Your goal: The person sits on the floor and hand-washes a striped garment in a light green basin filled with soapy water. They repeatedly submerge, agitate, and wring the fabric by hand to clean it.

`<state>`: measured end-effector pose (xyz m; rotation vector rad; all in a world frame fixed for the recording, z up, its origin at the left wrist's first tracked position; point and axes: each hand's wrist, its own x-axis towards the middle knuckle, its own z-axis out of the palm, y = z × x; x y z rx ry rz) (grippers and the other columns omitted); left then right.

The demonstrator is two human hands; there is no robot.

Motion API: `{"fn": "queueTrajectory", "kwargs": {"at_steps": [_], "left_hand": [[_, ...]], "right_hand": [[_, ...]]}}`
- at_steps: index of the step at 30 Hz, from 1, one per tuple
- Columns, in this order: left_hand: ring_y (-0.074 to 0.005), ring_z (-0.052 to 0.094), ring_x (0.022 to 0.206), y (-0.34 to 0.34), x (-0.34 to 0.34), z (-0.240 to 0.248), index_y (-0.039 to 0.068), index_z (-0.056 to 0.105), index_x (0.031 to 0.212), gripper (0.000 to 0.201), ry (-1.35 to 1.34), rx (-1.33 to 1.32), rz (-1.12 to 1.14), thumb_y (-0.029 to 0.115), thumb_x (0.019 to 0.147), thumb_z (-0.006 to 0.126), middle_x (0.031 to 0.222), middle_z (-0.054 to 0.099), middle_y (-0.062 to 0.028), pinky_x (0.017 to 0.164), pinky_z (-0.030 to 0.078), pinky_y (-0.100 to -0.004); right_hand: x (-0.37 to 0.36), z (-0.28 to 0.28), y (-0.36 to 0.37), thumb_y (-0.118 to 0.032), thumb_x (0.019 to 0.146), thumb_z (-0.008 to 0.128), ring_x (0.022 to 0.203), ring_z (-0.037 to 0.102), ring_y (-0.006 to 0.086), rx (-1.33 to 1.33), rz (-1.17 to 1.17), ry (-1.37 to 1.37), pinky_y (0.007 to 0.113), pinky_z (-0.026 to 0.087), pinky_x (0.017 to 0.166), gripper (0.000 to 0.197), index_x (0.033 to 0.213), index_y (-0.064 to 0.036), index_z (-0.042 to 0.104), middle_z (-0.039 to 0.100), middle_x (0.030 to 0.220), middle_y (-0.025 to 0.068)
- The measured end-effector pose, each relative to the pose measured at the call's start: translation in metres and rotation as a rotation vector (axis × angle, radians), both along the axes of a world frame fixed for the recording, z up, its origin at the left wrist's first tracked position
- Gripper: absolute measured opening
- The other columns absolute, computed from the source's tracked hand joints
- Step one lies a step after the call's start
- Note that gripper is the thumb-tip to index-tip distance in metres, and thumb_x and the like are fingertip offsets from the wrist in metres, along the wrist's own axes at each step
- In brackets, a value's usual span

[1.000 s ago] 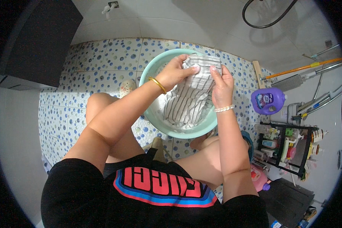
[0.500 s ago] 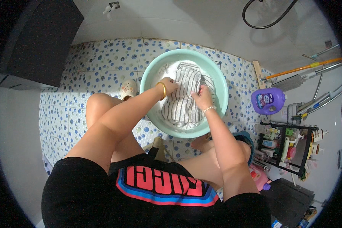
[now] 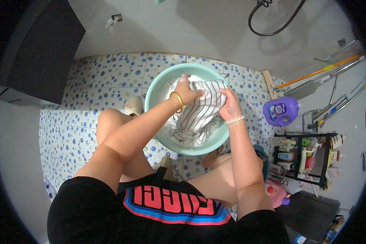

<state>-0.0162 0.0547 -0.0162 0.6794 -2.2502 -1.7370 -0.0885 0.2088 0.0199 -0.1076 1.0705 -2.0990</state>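
A white cloth with dark stripes [image 3: 200, 114] lies bunched in a round mint-green basin [image 3: 152, 91], its upper part lifted and its lower part in whitish, sudsy water. At its upper left edge is my left hand [image 3: 186, 90], the thumb laid over the fabric and the fingers partly behind it; a gold bangle circles that wrist. My right hand [image 3: 231, 105], with a pale beaded bracelet below it, grips the upper right edge between thumb and fingers. Whether the cloth is a garment cannot be made out.
Right of the basin stand a purple detergent jug [image 3: 279, 111], a black rack [image 3: 299, 156] of bottles and a pink jug [image 3: 275, 192]. Long-handled cleaning tools [image 3: 319, 77] lean by the wall. A dark cabinet [image 3: 42, 53] is at left, a pale clog [image 3: 132, 106] beside the basin.
The upper part of the cloth has been raised and shifted right, with its top edge held up. My right hand has turned and moved right; my left thumb now reaches across the fabric.
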Motion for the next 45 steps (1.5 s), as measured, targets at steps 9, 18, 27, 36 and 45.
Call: {"fn": "queueTrajectory", "kwargs": {"at_steps": [9, 18, 27, 36, 45], "left_hand": [[-0.0239, 0.028, 0.12, -0.012, 0.021, 0.037, 0.004, 0.027, 0.126, 0.077, 0.119, 0.615, -0.611, 0.052, 0.072, 0.054, 0.124, 0.035, -0.0169, 0.098, 0.021, -0.0314], [-0.0187, 0.059, 0.076, -0.013, 0.011, 0.049, 0.002, 0.052, 0.093, 0.029, 0.118, 1.2, -0.408, 0.029, 0.083, 0.048, 0.088, 0.058, -0.0108, 0.068, 0.05, -0.0293], [-0.0216, 0.049, 0.101, -0.045, 0.002, 0.008, 0.002, 0.047, 0.107, 0.037, 0.222, 1.288, -0.233, 0.031, 0.084, 0.044, 0.105, 0.052, -0.0117, 0.089, 0.036, -0.0396], [-0.0252, 0.053, 0.088, -0.016, 0.002, -0.054, 0.004, 0.049, 0.103, 0.041, -0.126, 1.309, 0.042, 0.04, 0.085, 0.038, 0.096, 0.055, -0.0116, 0.08, 0.041, -0.0401], [-0.0239, 0.051, 0.079, 0.01, -0.013, -0.073, -0.001, 0.048, 0.096, 0.034, -0.07, 0.979, 0.362, 0.029, 0.084, 0.038, 0.088, 0.054, -0.0162, 0.071, 0.039, -0.0395]], "right_hand": [[0.003, 0.039, 0.022, -0.002, 0.074, 0.045, 0.085, 0.054, 0.0167, -0.034, 0.233, 0.035, 0.029, 0.044, 0.077, 0.028, 0.102, 0.0007, 0.046, 0.054, 0.094, 0.009], [0.006, 0.001, 0.003, -0.032, 0.07, 0.066, 0.08, 0.052, 0.0123, 0.171, 0.211, 0.256, 0.024, 0.043, 0.071, 0.042, 0.095, -0.0017, 0.05, 0.054, 0.088, 0.0052], [-0.016, -0.063, -0.004, -0.001, 0.071, 0.043, 0.076, 0.053, 0.0195, 0.115, -0.197, -0.319, 0.033, 0.048, 0.062, 0.02, 0.09, 0.0014, 0.048, 0.052, 0.085, 0.0109], [0.079, -0.02, -0.06, -0.026, 0.076, 0.054, 0.063, 0.054, 0.0353, 0.77, 0.046, 1.131, 0.04, 0.042, 0.057, 0.023, 0.075, -0.0032, 0.052, 0.055, 0.067, 0.0176], [0.042, -0.047, -0.077, -0.029, 0.083, 0.04, 0.062, 0.053, 0.037, 1.154, -0.124, 1.086, 0.044, 0.04, 0.056, 0.031, 0.074, -0.002, 0.052, 0.055, 0.067, 0.0187]]}}
